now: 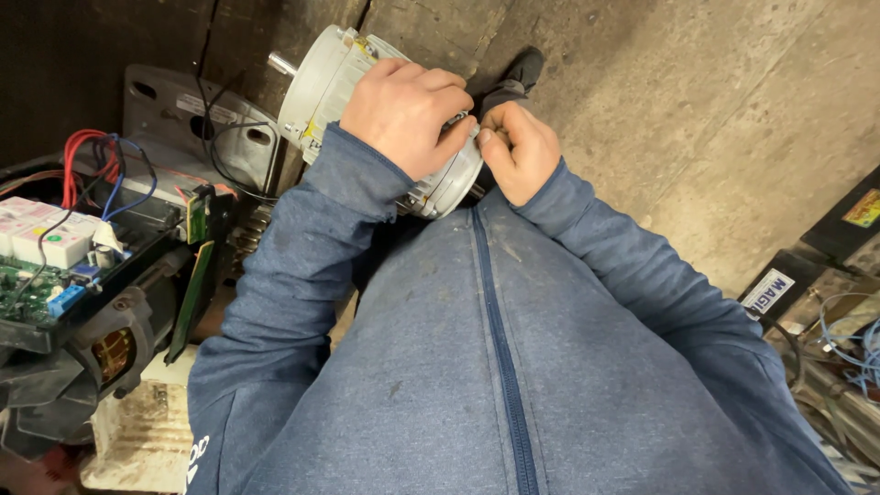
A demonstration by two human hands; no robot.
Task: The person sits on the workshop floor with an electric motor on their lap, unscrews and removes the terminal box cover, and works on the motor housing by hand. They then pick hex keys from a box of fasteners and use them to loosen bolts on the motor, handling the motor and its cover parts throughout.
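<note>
A grey electric motor (pixel 323 81) with a short steel shaft at its far end rests against my lap, above my blue zipped jacket. My left hand (pixel 403 110) wraps over the motor's body, with the fingers curled down its right side. My right hand (pixel 518 148) is closed in a fist at the motor's near end and touches my left fingertips. The thumb and fingers pinch something small there that I cannot make out. My dark shoe (pixel 521 71) shows beyond the hands on the concrete floor.
At the left lies an opened machine (pixel 82 302) with a green circuit board, white relays, and red, blue and black wires. A grey metal plate (pixel 192 115) leans behind it. At the right edge sit dark boxes and blue wires (pixel 848 344).
</note>
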